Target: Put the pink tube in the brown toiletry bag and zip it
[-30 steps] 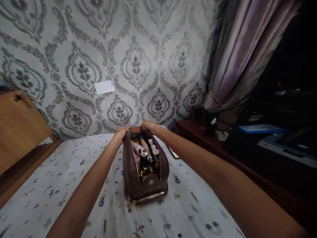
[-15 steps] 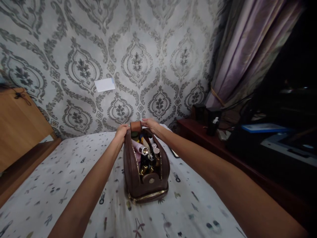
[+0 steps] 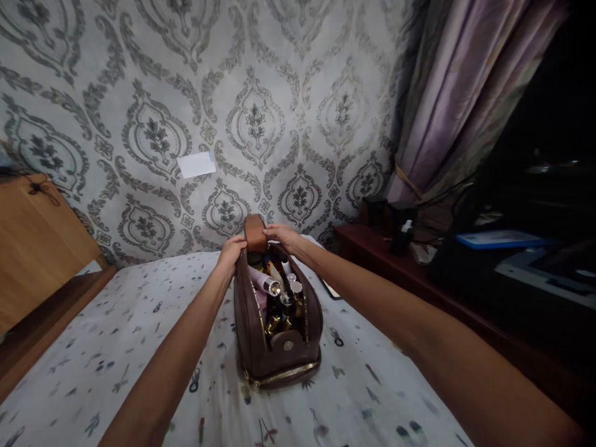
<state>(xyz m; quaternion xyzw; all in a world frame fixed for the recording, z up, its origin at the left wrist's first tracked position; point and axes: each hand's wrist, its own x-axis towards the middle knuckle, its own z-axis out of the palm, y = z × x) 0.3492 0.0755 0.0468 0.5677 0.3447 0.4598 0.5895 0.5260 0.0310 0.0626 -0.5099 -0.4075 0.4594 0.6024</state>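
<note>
A dark brown bag point(image 3: 279, 363) stands unzipped on the white patterned bedding, with bottles and tubes showing inside it. Among them are a pink tube point(image 3: 264, 280) and several small gold and dark items. At the bag's far end a light brown strap point(image 3: 254, 233) stands up. My left hand point(image 3: 231, 253) pinches the far left edge of the bag beside the strap. My right hand point(image 3: 283, 236) has its fingers closed on the strap's right edge.
Patterned bedding point(image 3: 153, 323) lies under the bag, up to the wallpapered wall. At the left is a wooden board point(image 3: 41, 242). A dark red shelf point(image 3: 372, 251) with a small bottle runs along the right. A phone-like item point(image 3: 331, 290) lies right of the bag.
The strap stands higher above the bag's far end. My right hand's fingers have closed on its edge. The bag appears slightly lower and further right.
</note>
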